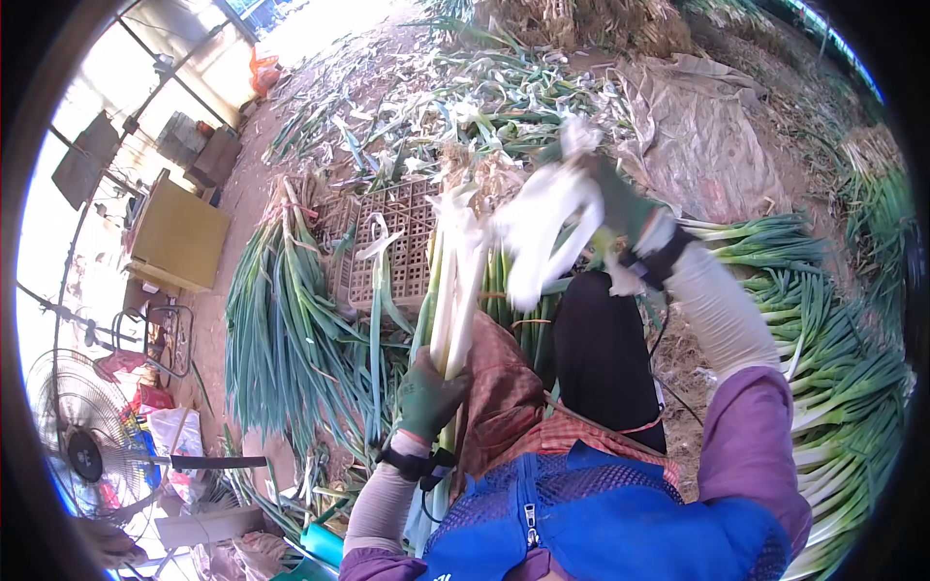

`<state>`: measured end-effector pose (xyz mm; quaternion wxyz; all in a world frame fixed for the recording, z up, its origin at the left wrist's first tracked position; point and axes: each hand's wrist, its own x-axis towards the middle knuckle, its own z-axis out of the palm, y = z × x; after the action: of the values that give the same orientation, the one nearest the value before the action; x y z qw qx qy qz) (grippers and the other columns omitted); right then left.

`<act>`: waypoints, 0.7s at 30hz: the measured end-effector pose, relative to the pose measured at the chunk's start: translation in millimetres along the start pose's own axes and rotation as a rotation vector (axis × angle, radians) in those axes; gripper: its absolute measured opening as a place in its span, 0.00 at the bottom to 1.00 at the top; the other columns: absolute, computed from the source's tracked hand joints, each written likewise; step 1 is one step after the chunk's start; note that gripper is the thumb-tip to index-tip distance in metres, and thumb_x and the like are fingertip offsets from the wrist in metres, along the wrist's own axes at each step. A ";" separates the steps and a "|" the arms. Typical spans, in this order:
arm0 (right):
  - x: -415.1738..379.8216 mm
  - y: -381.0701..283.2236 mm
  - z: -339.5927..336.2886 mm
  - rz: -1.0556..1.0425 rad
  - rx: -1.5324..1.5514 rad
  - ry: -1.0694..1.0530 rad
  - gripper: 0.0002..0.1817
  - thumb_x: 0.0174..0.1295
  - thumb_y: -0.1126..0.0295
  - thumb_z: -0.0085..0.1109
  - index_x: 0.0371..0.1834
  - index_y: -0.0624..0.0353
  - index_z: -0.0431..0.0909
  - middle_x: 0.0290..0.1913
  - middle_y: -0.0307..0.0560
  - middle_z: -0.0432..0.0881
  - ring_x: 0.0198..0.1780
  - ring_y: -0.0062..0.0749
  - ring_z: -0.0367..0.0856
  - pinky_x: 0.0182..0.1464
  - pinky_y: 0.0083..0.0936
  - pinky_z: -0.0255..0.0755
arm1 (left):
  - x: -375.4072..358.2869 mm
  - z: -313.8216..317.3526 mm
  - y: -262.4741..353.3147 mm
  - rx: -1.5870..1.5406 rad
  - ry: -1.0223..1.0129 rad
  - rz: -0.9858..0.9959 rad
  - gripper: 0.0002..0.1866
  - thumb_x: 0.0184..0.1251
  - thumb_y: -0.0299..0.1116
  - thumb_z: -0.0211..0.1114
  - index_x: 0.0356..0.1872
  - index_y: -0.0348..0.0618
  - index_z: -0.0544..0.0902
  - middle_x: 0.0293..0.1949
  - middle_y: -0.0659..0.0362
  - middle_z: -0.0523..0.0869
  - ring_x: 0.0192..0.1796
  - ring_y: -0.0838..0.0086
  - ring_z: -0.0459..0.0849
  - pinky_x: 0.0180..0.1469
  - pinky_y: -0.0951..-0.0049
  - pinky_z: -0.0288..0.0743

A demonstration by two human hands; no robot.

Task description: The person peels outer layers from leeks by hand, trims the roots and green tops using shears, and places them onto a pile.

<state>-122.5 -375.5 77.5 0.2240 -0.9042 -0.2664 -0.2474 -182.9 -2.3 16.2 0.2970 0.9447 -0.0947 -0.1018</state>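
My left hand (431, 395), in a green glove, is wrapped round the lower part of several large green onions (459, 276). Their white stalks point up and away from me, with the roots at the far end. My right hand (623, 201), also gloved and smeared by motion, is raised to the right of them. Its fingers are closed on pale stripped leaves (552, 228), which hang blurred between the hand and the stalks. Under the stalks, more green onions (528, 315) lie in front of my knees.
A brown plastic crate (397, 242) stands ahead, beside a tied bundle of green onions (291, 320). Peeled scraps (455, 111) cover the ground beyond. Rows of green onions (823, 378) lie at the right, near a crumpled sheet (707, 136). A fan (85, 453) stands left.
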 end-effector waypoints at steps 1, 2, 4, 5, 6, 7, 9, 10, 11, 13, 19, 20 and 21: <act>-2.4 -12.7 30.5 0.193 -0.078 -0.122 0.26 0.61 0.67 0.58 0.62 0.64 0.69 0.45 0.56 0.86 0.47 0.47 0.86 0.52 0.38 0.78 | -0.8 4.2 4.1 0.007 0.017 0.012 0.26 0.52 0.42 0.72 0.46 0.34 0.77 0.33 0.42 0.87 0.37 0.51 0.89 0.41 0.58 0.80; 1.1 -27.3 53.4 0.349 -0.153 -0.234 0.30 0.60 0.71 0.58 0.66 0.67 0.64 0.43 0.58 0.86 0.45 0.49 0.86 0.50 0.40 0.79 | -1.1 8.5 8.1 0.014 0.037 0.026 0.26 0.53 0.43 0.72 0.46 0.34 0.78 0.34 0.42 0.87 0.38 0.50 0.89 0.41 0.58 0.80; 23.8 -58.2 73.7 0.455 -0.246 -0.341 0.29 0.61 0.74 0.54 0.66 0.69 0.63 0.37 0.59 0.87 0.38 0.52 0.88 0.42 0.44 0.80 | -3.6 13.9 18.2 0.021 0.059 0.089 0.27 0.53 0.43 0.73 0.49 0.36 0.78 0.35 0.41 0.88 0.39 0.48 0.89 0.42 0.56 0.81; 27.1 -55.2 90.8 0.555 -0.186 -0.330 0.22 0.64 0.71 0.49 0.61 0.65 0.67 0.36 0.62 0.87 0.39 0.52 0.88 0.40 0.46 0.79 | -3.7 14.9 19.8 0.013 0.075 0.104 0.27 0.53 0.43 0.73 0.49 0.36 0.78 0.36 0.41 0.88 0.39 0.48 0.89 0.42 0.56 0.81; 30.2 -50.0 95.1 0.593 -0.150 -0.284 0.19 0.64 0.70 0.48 0.59 0.64 0.69 0.36 0.61 0.87 0.38 0.51 0.88 0.39 0.46 0.79 | -3.8 16.7 19.8 0.003 0.093 0.116 0.27 0.53 0.43 0.73 0.50 0.36 0.78 0.36 0.41 0.88 0.39 0.48 0.89 0.42 0.56 0.81; 33.2 -42.5 97.3 0.629 -0.117 -0.236 0.17 0.65 0.69 0.46 0.56 0.62 0.72 0.35 0.61 0.86 0.38 0.51 0.88 0.38 0.47 0.78 | -1.7 18.4 18.7 -0.008 0.114 0.130 0.27 0.53 0.43 0.73 0.50 0.36 0.77 0.36 0.41 0.88 0.39 0.48 0.89 0.42 0.55 0.81; 26.8 -38.5 95.8 0.460 -0.339 -0.119 0.14 0.66 0.70 0.45 0.52 0.59 0.74 0.34 0.59 0.86 0.36 0.50 0.88 0.36 0.48 0.78 | -1.6 22.5 12.3 0.048 0.136 0.128 0.27 0.53 0.43 0.73 0.51 0.37 0.78 0.36 0.41 0.88 0.39 0.48 0.88 0.43 0.55 0.81; 20.5 -27.6 100.6 0.430 -0.485 -0.086 0.13 0.66 0.69 0.45 0.50 0.58 0.76 0.33 0.58 0.86 0.35 0.51 0.86 0.34 0.46 0.77 | -2.6 23.0 11.7 0.052 0.137 0.135 0.27 0.53 0.43 0.73 0.50 0.37 0.78 0.36 0.41 0.88 0.39 0.47 0.88 0.43 0.55 0.81; 14.3 -17.0 105.1 0.406 -0.633 -0.050 0.13 0.67 0.69 0.45 0.49 0.56 0.77 0.32 0.57 0.85 0.33 0.51 0.85 0.33 0.45 0.76 | -3.5 23.4 11.2 0.054 0.141 0.143 0.27 0.53 0.43 0.72 0.50 0.37 0.78 0.36 0.41 0.88 0.39 0.47 0.88 0.43 0.55 0.81; 9.5 33.6 83.6 0.612 -0.484 0.060 0.13 0.68 0.65 0.45 0.46 0.53 0.80 0.35 0.58 0.85 0.34 0.52 0.84 0.32 0.43 0.76 | -9.0 16.9 10.6 0.051 0.102 0.112 0.26 0.52 0.42 0.73 0.49 0.37 0.78 0.36 0.42 0.88 0.39 0.49 0.88 0.43 0.56 0.81; -61.5 128.2 15.9 0.781 0.222 0.366 0.22 0.75 0.58 0.42 0.61 0.60 0.76 0.51 0.53 0.86 0.50 0.47 0.86 0.58 0.43 0.78 | -5.2 1.9 -19.0 -0.201 0.016 0.053 0.27 0.52 0.37 0.74 0.52 0.35 0.78 0.37 0.47 0.88 0.39 0.62 0.89 0.44 0.64 0.81; -61.4 127.9 19.6 0.936 0.942 0.515 0.23 0.75 0.59 0.42 0.63 0.61 0.74 0.53 0.52 0.85 0.53 0.45 0.85 0.61 0.42 0.77 | 2.5 7.1 -28.8 -0.247 -0.001 0.081 0.26 0.52 0.37 0.74 0.52 0.35 0.79 0.38 0.46 0.88 0.40 0.61 0.89 0.45 0.64 0.81; -55.2 110.6 21.3 1.024 1.684 0.637 0.24 0.75 0.59 0.41 0.66 0.63 0.72 0.56 0.51 0.84 0.55 0.43 0.84 0.63 0.42 0.75 | 8.6 12.4 -35.2 -0.293 -0.020 0.109 0.26 0.53 0.37 0.74 0.51 0.36 0.79 0.39 0.44 0.88 0.41 0.60 0.89 0.46 0.63 0.81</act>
<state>-90.6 -468.4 -0.6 0.9223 -0.3524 0.1348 -0.0840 -173.5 17.3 -15.4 0.4356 0.8837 -0.1328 -0.1078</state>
